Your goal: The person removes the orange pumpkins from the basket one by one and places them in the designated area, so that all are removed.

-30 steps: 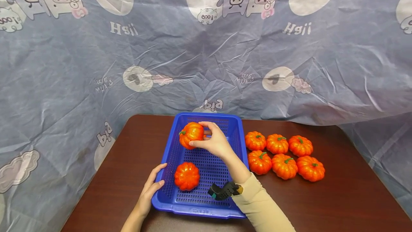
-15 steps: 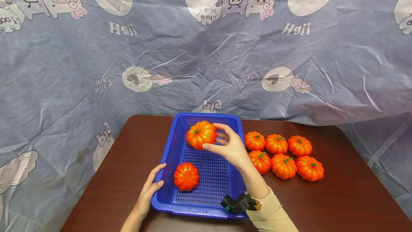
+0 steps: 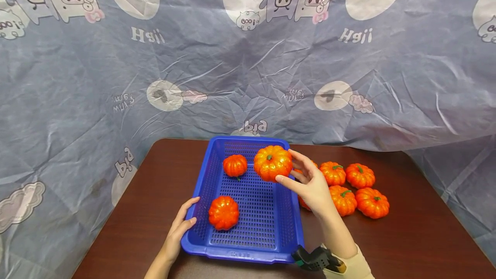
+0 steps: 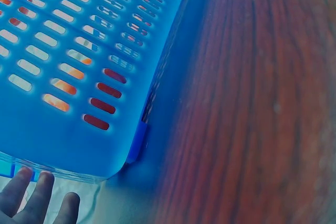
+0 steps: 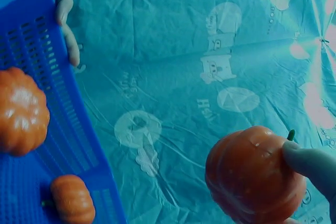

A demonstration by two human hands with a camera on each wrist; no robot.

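Note:
In the head view a blue plastic basket (image 3: 248,255) stands on the table, and my left hand (image 3: 176,229) grips its left rim. Fingertips of that hand show beside the rim (image 4: 86,174) in the left wrist view. My right hand (image 3: 311,188) holds an orange toy pumpkin (image 3: 273,163), green stem showing, raised over the basket's right side. Thumb and fingers pinch its right side; in the right wrist view the thumb (image 5: 312,161) lies by the stem. Inside the basket, one pumpkin (image 3: 234,165) lies tipped toward the back and another (image 3: 224,213) sits stem hidden nearer the front.
Right of the basket, several more pumpkins (image 3: 360,175) stand in two rows on the dark brown table (image 3: 422,236), some partly behind the right hand. A grey-blue printed cloth (image 3: 248,63) hangs behind the table. A black strap device (image 3: 317,258) sits on the right wrist.
My right hand has carried its pumpkin rightward from the basket's back left to its right side, uncovering the back pumpkin in the basket. The left hand stays on the rim.

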